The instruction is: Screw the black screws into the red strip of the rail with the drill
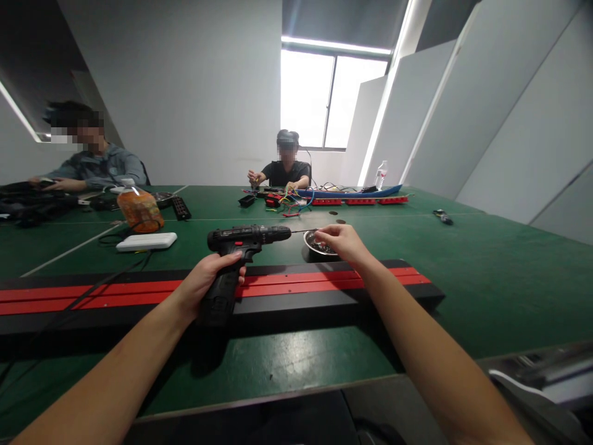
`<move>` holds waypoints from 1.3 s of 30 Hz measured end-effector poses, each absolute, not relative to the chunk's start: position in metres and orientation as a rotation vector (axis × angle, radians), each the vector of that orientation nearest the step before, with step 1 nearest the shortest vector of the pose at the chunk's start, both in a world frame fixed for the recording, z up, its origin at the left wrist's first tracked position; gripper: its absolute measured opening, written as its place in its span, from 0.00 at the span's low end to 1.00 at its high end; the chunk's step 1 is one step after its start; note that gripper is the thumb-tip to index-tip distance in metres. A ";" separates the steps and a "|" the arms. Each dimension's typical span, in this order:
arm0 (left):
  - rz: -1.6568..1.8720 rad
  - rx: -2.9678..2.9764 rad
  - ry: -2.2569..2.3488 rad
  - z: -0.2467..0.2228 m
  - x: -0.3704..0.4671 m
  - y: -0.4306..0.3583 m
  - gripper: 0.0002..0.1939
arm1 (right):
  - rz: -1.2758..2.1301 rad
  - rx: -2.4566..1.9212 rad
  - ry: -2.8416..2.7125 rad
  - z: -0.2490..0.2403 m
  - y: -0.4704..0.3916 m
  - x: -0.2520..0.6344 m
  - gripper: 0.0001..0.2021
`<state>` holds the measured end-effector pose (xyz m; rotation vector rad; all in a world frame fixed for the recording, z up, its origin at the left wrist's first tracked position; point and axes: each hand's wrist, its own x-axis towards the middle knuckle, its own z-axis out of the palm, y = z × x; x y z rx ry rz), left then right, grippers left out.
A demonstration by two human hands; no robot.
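A black cordless drill (pixel 245 237) is gripped by its handle in my left hand (pixel 208 278), its long thin bit (pixel 302 231) pointing right. My right hand (pixel 340 241) has its fingers pinched together at the tip of the bit, just above a small metal bowl (pixel 309 247) of small dark pieces. Whatever lies between those fingertips is too small to make out. Below both hands a long black bar with red strips (pixel 287 283) lies across the green table (pixel 486 266).
A white power bank-like box (pixel 147 241), an orange-filled bottle (pixel 140 209) and a black cable (pixel 99 284) are at left. Across the table, a person (pixel 288 167) handles parts beside coloured wires (pixel 296 201). Another person (pixel 102 161) sits at far left.
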<state>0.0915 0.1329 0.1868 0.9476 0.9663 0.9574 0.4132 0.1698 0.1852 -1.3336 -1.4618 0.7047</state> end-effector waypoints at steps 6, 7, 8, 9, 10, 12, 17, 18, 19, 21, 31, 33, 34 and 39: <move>0.974 0.992 1.003 0.187 0.093 0.130 0.10 | 0.745 -1.296 -1.344 0.178 0.175 0.416 0.15; 0.976 1.006 1.007 0.187 0.093 0.129 0.10 | 0.756 -1.286 -1.328 0.177 0.176 0.417 0.15; 0.977 1.016 1.010 0.188 0.094 0.128 0.10 | 0.770 -1.274 -1.317 0.176 0.176 0.417 0.15; 0.977 1.023 1.010 0.188 0.094 0.128 0.10 | 0.785 -1.262 -1.309 0.175 0.177 0.416 0.16; 0.972 1.027 1.009 0.188 0.094 0.127 0.10 | 0.800 -1.252 -1.303 0.176 0.176 0.416 0.16; 0.958 1.031 1.008 0.188 0.094 0.126 0.11 | 0.833 -1.232 -1.292 0.177 0.174 0.414 0.16; 0.953 1.056 0.981 0.184 0.092 0.129 0.12 | 1.025 -1.153 -1.227 0.183 0.167 0.410 0.16; 0.953 1.061 0.980 0.183 0.092 0.129 0.12 | 1.063 -1.138 -1.218 0.183 0.166 0.410 0.16; 0.953 1.064 0.982 0.182 0.091 0.130 0.12 | 1.091 -1.126 -1.216 0.184 0.166 0.410 0.15; 0.952 1.069 0.991 0.181 0.091 0.131 0.13 | 1.118 -1.118 -1.222 0.184 0.165 0.410 0.15; 0.947 1.046 0.994 0.185 0.093 0.128 0.12 | 1.130 -1.124 -1.224 0.184 0.164 0.412 0.13; 0.958 1.043 0.995 0.185 0.093 0.128 0.12 | 1.134 -1.122 -1.231 0.182 0.166 0.413 0.13; 0.964 1.041 0.997 0.185 0.092 0.128 0.12 | 1.138 -1.112 -1.237 0.181 0.167 0.414 0.13; 0.969 1.033 1.004 0.186 0.093 0.128 0.12 | 1.136 -1.098 -1.250 0.179 0.168 0.416 0.13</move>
